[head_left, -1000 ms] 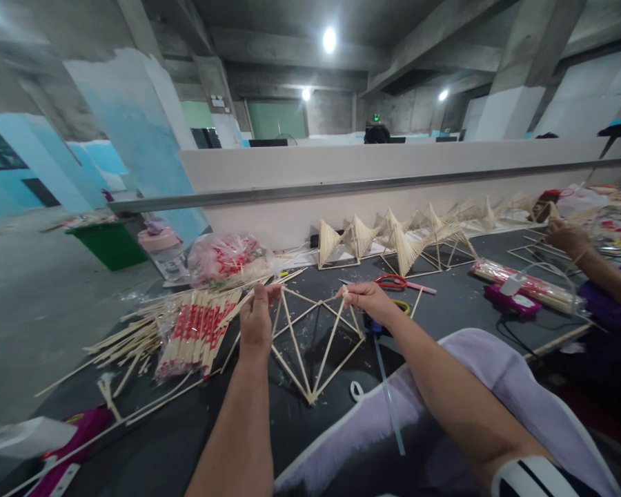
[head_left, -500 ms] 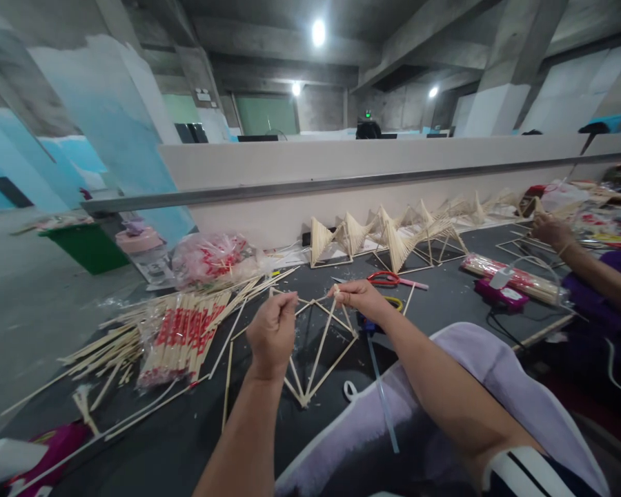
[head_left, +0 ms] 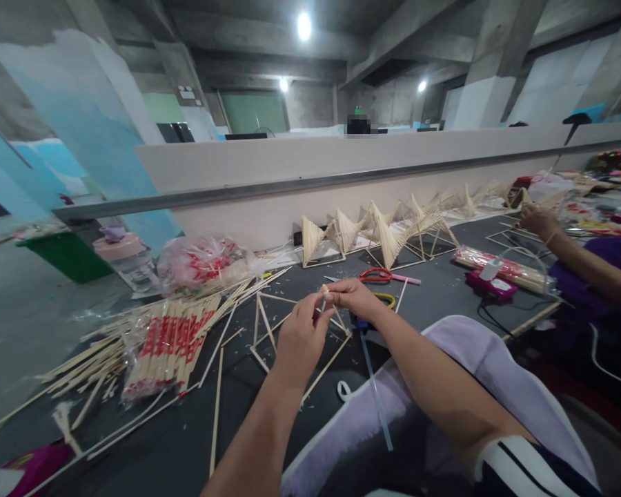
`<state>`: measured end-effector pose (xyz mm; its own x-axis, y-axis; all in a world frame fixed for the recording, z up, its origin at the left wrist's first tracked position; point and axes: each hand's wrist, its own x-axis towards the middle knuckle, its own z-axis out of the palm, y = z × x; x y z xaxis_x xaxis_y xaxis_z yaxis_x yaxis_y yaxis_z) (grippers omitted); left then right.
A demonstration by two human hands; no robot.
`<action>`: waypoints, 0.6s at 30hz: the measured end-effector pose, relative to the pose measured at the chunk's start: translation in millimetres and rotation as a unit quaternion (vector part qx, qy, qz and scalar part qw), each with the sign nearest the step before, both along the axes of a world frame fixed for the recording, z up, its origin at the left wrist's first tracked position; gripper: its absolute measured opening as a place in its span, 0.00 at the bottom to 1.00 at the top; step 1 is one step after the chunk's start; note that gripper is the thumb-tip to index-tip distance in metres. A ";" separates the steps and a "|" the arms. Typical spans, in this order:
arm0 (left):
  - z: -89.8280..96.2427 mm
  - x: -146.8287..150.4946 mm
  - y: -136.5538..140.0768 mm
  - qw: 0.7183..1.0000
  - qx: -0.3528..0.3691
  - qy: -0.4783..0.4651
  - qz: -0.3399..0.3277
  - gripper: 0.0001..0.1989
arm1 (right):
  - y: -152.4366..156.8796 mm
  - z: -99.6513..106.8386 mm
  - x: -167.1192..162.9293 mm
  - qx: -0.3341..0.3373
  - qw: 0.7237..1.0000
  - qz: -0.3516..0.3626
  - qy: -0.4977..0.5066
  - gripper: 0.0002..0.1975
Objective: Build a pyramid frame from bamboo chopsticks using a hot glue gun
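Between my hands stands a frame of thin wooden sticks (head_left: 327, 368), joined at the corners, on the dark table. My right hand (head_left: 352, 298) pinches its raised tip, where the stick ends meet. My left hand (head_left: 301, 333) is closed at the same tip, thumb and fingertips against it, and covers part of the frame. Exactly what lies between the left fingertips is too small to make out. Just behind my right hand lie red-handled scissors (head_left: 377, 275) and a yellow-handled tool (head_left: 386, 299).
Loose sticks (head_left: 90, 359) and a red-marked stick pack (head_left: 168, 342) lie left. Finished twisted stick models (head_left: 386, 238) line the partition. A magenta device (head_left: 490, 284) sits right, near another person's arm (head_left: 574, 252). A lilac cloth (head_left: 445, 359) covers the near edge.
My left hand has moved right, from apart to meeting my right hand at the frame's tip. The whole view has shifted slightly.
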<state>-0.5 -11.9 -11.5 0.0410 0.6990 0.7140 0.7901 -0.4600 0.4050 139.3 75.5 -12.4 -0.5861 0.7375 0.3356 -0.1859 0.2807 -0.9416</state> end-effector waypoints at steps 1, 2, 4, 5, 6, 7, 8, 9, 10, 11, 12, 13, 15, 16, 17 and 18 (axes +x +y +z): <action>-1.5 2.5 1.5 1.000 0.001 -0.001 0.002 0.13 | -0.2 0.4 0.0 -0.005 1.000 0.001 0.006 0.18; -2.6 4.0 2.7 1.000 0.003 -0.002 0.005 0.12 | -0.3 0.5 0.0 -0.008 1.000 0.000 0.009 0.18; -4.0 5.1 4.2 1.000 0.003 -0.004 0.009 0.10 | 0.0 -0.2 0.3 -0.009 1.000 -0.010 0.000 0.19; -4.4 5.2 4.6 1.000 0.000 -0.006 0.008 0.09 | 0.3 -0.7 0.6 -0.010 1.000 -0.016 -0.008 0.19; -4.6 5.3 4.7 1.000 -0.002 -0.009 0.007 0.09 | 0.7 -1.3 1.1 -0.010 1.000 -0.021 -0.014 0.20; -4.8 5.5 4.6 1.000 -0.002 -0.013 0.007 0.09 | 1.0 -1.7 1.6 -0.009 1.000 -0.023 -0.019 0.20; -5.1 5.8 4.5 1.000 0.001 -0.017 0.007 0.09 | 1.1 -2.0 2.2 -0.007 0.999 -0.022 -0.022 0.21; -5.6 6.3 4.3 1.000 0.005 -0.021 0.006 0.09 | 1.2 -2.1 2.9 -0.003 1.000 -0.018 -0.023 0.21; -6.2 6.8 4.1 1.000 0.011 -0.024 0.003 0.09 | 1.2 -2.1 3.8 0.002 1.000 -0.013 -0.025 0.21; -7.0 7.3 3.9 0.999 0.017 -0.027 0.001 0.09 | 1.1 -1.9 4.7 0.007 1.000 -0.008 -0.028 0.21; -7.9 7.5 3.7 0.999 0.022 -0.028 0.000 0.09 | 1.0 -1.5 5.6 0.011 0.999 -0.004 -0.032 0.21; -8.9 7.6 3.5 0.999 0.025 -0.028 0.000 0.09 | 0.8 -1.1 6.5 0.015 0.999 0.002 -0.037 0.21; -10.5 7.0 3.1 0.999 0.030 -0.027 0.002 0.10 | 0.6 -0.2 8.3 0.021 0.999 0.017 -0.046 0.22; -11.1 6.5 2.8 0.999 0.033 -0.025 0.002 0.10 | 0.6 0.3 9.1 0.023 0.998 0.025 -0.049 0.22; -11.4 5.8 2.6 0.999 0.038 -0.022 0.000 0.10 | 0.6 0.6 9.9 0.025 0.998 0.032 -0.051 0.22; -11.6 5.2 2.3 0.999 0.043 -0.019 -0.003 0.10 | 0.8 0.8 10.6 0.026 0.998 0.038 -0.052 0.21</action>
<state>4.8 -9.6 -23.1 0.0168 0.6349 0.7724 0.7729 -0.4983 0.3928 149.9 76.2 -11.5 -0.6736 0.6722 0.3072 -0.1109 0.3190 -0.9412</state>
